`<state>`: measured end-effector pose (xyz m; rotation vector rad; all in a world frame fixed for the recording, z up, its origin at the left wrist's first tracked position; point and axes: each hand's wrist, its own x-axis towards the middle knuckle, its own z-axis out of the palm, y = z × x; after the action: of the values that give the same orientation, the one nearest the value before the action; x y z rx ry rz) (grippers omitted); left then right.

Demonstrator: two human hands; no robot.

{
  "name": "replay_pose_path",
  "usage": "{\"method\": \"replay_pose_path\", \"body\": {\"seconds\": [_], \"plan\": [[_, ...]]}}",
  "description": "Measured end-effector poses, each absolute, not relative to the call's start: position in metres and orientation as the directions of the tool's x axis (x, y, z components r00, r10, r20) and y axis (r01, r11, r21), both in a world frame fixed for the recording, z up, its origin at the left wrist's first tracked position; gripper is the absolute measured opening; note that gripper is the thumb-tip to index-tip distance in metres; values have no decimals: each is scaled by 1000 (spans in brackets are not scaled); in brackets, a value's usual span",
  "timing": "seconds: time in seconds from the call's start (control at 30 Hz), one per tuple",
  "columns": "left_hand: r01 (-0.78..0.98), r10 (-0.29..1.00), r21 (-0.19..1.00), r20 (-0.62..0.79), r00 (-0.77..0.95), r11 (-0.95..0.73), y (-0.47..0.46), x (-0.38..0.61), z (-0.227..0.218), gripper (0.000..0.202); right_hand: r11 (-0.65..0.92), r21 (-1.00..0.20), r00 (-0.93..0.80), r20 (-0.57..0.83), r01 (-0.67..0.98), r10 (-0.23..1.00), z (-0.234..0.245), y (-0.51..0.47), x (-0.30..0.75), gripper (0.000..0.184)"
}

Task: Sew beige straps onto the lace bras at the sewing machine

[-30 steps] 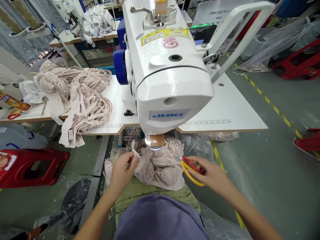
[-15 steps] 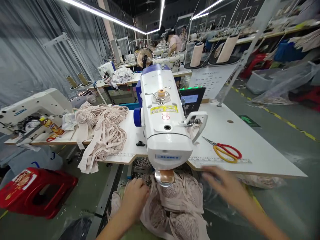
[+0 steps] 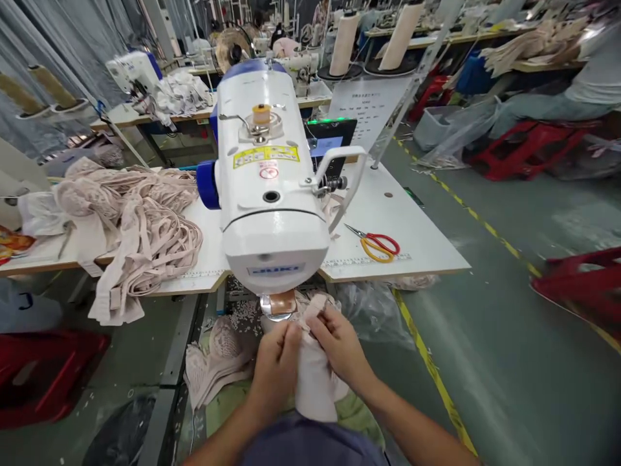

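My left hand (image 3: pixel 275 362) and my right hand (image 3: pixel 339 344) are both closed on a pale pink lace garment (image 3: pixel 313 378), held bunched between them just below the head of the white sewing machine (image 3: pixel 269 194). More of the same pink lace fabric (image 3: pixel 218 362) hangs to the left over my lap. Red and yellow scissors (image 3: pixel 376 244) lie on the white table (image 3: pixel 417 249) to the right of the machine, away from both hands.
A heap of pink lace pieces and straps (image 3: pixel 140 226) covers the table's left part. Red stools (image 3: pixel 43 372) stand at lower left and at right (image 3: pixel 582 285). Clear plastic (image 3: pixel 373 310) hangs under the table. A yellow floor line (image 3: pixel 427 366) runs right of me. Other sewing stations stand behind.
One second ago my right hand held the scissors; they now lie on the table. My right hand has come back and gripped the garment beside my left hand.
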<state>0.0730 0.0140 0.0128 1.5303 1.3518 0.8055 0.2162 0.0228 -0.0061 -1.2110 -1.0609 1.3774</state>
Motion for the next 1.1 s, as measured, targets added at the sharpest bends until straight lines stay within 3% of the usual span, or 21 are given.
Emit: {"method": "replay_pose_path", "body": {"seconds": [0.1, 0.27, 0.4, 0.73, 1.1], "plan": [[505, 993, 863, -42, 114, -22, 19, 62, 10, 34, -77, -996, -19, -76, -46, 997, 0, 52, 219, 24], [811, 941, 480, 217, 259, -334, 33, 43, 1, 32, 29, -982, -45, 21, 188, 999, 1, 91, 228, 14], [874, 912, 295, 267, 312, -386, 41, 42, 2, 33, 107, -949, -121, 74, 297, 990, 6, 109, 231, 13], [917, 927, 205, 231, 295, -343, 45, 37, 6, 35, 151, -904, -162, 93, 400, 982, 12, 124, 229, 7], [907, 924, 220, 227, 309, -358, 45, 34, 2, 33, 146, -898, -154, 89, 414, 984, 13, 127, 228, 11]]}}
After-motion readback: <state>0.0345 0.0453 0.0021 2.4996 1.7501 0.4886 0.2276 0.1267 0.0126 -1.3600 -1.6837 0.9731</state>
